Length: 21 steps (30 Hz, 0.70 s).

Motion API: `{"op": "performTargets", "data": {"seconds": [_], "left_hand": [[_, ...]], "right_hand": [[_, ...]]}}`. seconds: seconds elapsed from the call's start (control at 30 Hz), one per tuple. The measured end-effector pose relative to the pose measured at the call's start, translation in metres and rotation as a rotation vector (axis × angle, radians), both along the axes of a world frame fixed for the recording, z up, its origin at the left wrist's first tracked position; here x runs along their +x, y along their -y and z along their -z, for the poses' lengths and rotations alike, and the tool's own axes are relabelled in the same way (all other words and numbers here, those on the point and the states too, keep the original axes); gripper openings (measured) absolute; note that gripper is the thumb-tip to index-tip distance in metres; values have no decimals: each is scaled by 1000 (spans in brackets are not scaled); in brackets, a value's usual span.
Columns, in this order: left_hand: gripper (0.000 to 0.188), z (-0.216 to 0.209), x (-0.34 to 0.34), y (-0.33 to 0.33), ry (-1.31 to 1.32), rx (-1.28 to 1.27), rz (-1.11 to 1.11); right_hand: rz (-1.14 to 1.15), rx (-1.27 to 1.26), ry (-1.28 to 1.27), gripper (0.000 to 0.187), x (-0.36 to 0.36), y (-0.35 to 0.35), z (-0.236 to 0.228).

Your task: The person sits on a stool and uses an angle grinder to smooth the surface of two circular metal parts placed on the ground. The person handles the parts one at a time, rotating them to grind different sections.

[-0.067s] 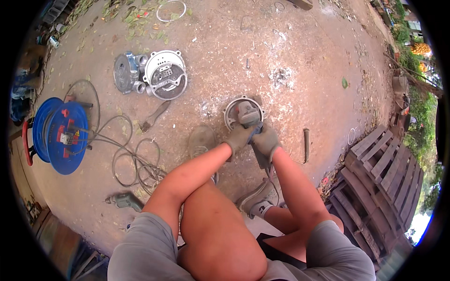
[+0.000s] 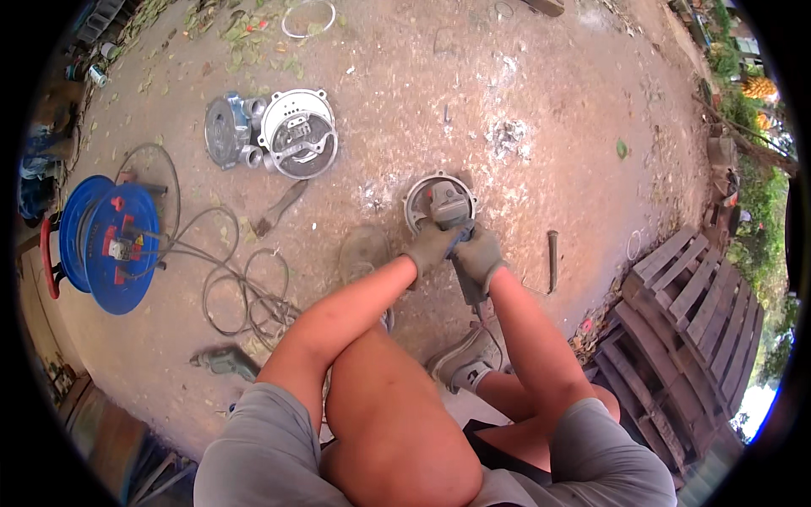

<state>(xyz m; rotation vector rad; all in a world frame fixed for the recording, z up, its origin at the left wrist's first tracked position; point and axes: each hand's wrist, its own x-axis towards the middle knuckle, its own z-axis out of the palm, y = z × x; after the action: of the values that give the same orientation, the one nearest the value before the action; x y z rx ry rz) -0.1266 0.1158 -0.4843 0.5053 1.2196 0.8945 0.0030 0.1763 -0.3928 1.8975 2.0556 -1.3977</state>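
Both hands wear grey-brown work gloves and grip an angle grinder. My left hand is closed round its front part, just behind the grey gear head. Close beside it, my right hand wraps the body, with the power cord trailing back toward my shoes. The grinder's head lies over a round metal housing with small lugs on its rim, resting on the ground. Its disc, and where it touches the housing, are hidden under the tool. My left shoe stands against the near left of the work.
Left of the housing lie a wire brush, similar metal housings and a blue cable reel with loose cable loops. A drill lies by my left elbow. Rightward are a metal bar and stacked wooden pallets.
The grinder's head has shifted very slightly to the right over the housing. Both hands keep their grip in nearly the same place.
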Motion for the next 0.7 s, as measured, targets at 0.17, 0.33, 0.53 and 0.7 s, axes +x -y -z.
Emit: {"op": "performTargets", "data": {"seconds": [0.17,0.33,0.53,0.7], "left_hand": [[60,-25,-11,-3,-37,-67,111],[63,-12,6,17,-44,136,-104],[66,-7,9,26,245,-124,-183],[69,-15,8,22,-111,-77,65]], "right_hand": [[62,14,-27,49,14,14,19],[-42,78,-70,59,12,9,15],[-104,-200,6,58,2,-1,-2],[-71,-44,-46,56,11,9,-7]]}}
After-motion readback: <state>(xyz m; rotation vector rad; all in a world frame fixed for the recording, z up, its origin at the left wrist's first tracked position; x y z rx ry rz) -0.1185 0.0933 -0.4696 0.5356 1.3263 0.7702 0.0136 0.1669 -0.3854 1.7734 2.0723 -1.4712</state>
